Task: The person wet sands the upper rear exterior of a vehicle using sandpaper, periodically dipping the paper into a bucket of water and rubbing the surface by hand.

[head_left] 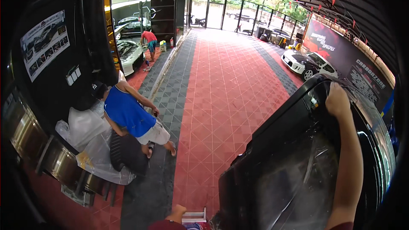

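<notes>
My right hand (338, 100) grips the upper corner edge of a large black vehicle (272, 174), whose glossy, scuffed top fills the lower right, with a long pale streak across it. My left hand (178, 211) is low at the bottom edge beside a maroon sleeve, above a small silver step platform (194, 218); its fingers are too small and tucked to make out.
At left, a person in blue (130, 110) bends by plastic-wrapped items (87, 130) and a dark wall. Beyond, a person in red (149, 38) works by a white car (132, 59). A black-and-white car (306, 64) stands at right on red and gray tiles (217, 102).
</notes>
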Tool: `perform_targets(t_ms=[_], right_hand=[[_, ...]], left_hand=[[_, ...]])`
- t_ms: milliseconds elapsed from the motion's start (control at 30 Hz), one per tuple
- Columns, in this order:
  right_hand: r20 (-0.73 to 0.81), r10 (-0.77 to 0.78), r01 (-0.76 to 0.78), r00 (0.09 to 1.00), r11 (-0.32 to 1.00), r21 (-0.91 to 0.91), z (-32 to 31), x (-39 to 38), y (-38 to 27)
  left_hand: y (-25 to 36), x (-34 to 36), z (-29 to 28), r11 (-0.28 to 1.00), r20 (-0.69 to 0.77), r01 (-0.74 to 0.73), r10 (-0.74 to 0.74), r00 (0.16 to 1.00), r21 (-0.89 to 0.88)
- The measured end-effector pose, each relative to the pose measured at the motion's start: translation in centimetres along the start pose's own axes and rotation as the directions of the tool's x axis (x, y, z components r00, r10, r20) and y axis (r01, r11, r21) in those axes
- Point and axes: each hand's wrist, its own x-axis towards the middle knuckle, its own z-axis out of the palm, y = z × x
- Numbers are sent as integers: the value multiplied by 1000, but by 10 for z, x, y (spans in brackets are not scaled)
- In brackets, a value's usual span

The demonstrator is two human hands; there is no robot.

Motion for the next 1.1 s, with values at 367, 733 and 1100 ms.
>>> perform_targets(t_ms=[367,733,1100], right_hand=[[113,40,-68,993,966,249,5,31,2],[333,80,-139,939,977,159,5,57,-15],[130,62,-95,990,960,264,43,59,17]], left_hand=[[-15,31,7,875,-6,-361,380,925,-323],[-151,18,5,858,-21,-418,443,896,298],[-172,8,14,975,32,-224,223,974,2]])
